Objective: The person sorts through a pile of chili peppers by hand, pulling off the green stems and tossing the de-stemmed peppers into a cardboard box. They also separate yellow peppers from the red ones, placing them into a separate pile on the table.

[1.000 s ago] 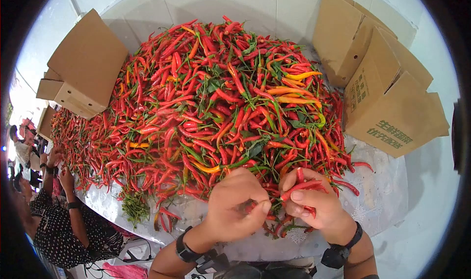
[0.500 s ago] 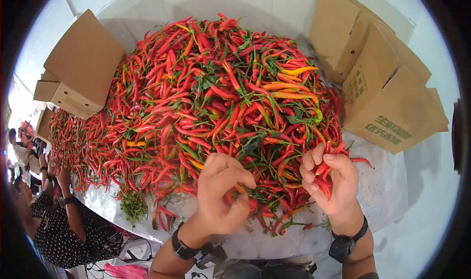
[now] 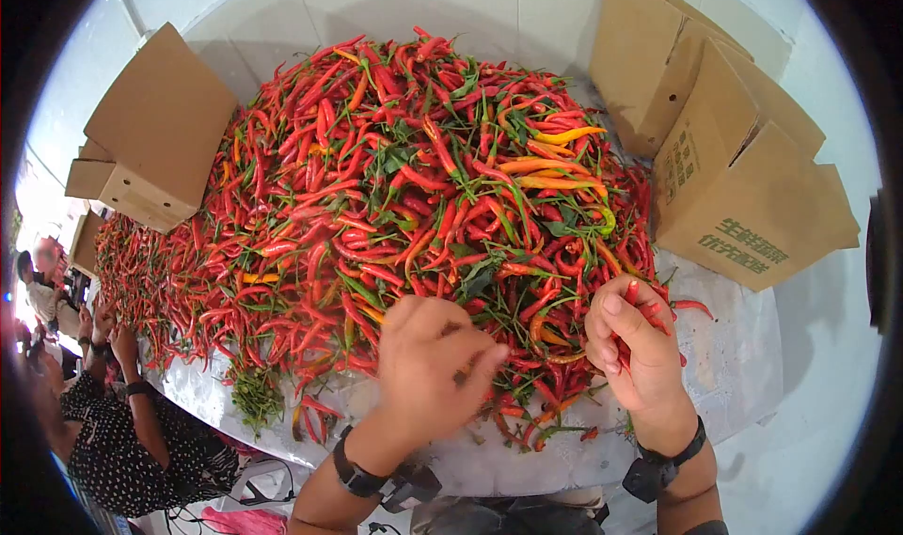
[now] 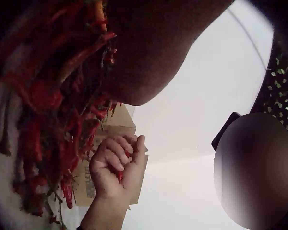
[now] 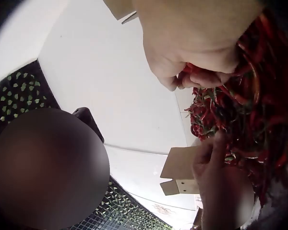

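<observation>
In the head view, a big heap of red chili peppers (image 3: 414, 187) with green stems and some leaves covers the table. My right hand (image 3: 640, 342) holds several red chilies (image 3: 649, 305) in its curled fingers, at the heap's near right edge. Red also shows between those fingers in the left wrist view, where the right hand (image 4: 116, 167) is seen palm side. My left hand (image 3: 433, 361), blurred, hovers at the heap's near edge with its fingers loosely bent and thumb apart. No chili shows in it. The right wrist view shows this left hand (image 5: 213, 165) beside the heap.
Cardboard boxes stand at the right (image 3: 752, 178) and another box (image 3: 160, 131) at the left. A small bunch of green stems (image 3: 256, 394) lies on the table's near edge (image 3: 517, 464). Another person in a dotted top (image 3: 122, 441) works at the heap's left end.
My hands have moved apart; the right went right with its chilies and turned, its fingers closing over them. The left drew slightly left and up, its pinch loosened.
</observation>
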A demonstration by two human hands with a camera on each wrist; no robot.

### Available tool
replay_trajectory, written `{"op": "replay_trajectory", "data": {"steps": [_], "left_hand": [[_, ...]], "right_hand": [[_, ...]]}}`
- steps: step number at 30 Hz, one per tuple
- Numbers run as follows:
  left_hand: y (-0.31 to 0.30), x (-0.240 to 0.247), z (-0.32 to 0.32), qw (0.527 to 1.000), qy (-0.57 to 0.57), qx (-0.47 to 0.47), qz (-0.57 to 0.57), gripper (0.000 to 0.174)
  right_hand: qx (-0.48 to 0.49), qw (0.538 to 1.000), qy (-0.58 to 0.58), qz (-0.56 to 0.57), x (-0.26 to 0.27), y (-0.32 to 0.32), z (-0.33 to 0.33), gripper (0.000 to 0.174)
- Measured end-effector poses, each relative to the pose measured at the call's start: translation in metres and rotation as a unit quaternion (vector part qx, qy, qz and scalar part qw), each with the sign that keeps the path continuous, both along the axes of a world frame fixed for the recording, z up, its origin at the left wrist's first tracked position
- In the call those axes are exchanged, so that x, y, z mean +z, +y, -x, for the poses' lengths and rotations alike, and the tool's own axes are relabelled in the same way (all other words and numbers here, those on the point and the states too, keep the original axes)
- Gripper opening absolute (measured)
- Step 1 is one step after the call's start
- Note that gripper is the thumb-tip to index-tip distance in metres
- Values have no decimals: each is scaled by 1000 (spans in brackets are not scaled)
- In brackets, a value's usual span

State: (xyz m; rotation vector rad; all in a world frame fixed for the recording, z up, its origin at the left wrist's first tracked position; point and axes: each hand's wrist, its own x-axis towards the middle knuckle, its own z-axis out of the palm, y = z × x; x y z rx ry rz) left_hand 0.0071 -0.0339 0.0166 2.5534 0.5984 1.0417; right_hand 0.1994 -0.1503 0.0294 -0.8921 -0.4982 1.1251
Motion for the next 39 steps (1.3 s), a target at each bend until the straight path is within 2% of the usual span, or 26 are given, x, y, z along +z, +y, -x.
{"op": "replay_trajectory", "data": {"steps": [2,5,8,11,14,17,20,24,27,29,30,36,39], "left_hand": [[3,3,5,998,41,50,-9,15],[-2,5,5,989,138,60,-2,16],[-7,5,1,983,165,82,-9,15],[-7,3,2,987,139,80,-24,17],[-2,4,4,997,13,68,45,17],[-2,8,2,978,-94,41,181,15],[-7,9,5,990,-92,25,108,13],[-12,8,2,987,-141,-66,42,22],[-15,1,-2,984,-155,-91,18,27],[-14,1,-1,986,-139,-92,-16,28],[-15,1,-1,987,-138,-84,-4,27],[-11,6,-1,990,-106,-67,68,20],[-11,6,0,990,-91,-64,91,19]], "right_hand": [[0,1000,-17,-4,-1,0,1,9],[12,999,-38,-7,-3,0,3,9],[8,999,-41,2,-4,1,6,9],[15,999,-34,13,-5,1,9,8],[31,999,-39,22,-5,0,10,8],[54,996,-64,32,-5,0,10,10],[97,989,-86,71,-5,-1,14,16],[158,978,-71,121,-5,-1,21,21],[121,978,-129,114,-8,-1,24,19],[107,985,-112,82,-8,-1,24,17],[101,987,-103,66,-8,-1,24,16],[37,959,-276,-53,-7,0,24,15],[47,953,-298,-40,-8,-2,23,16]]}}
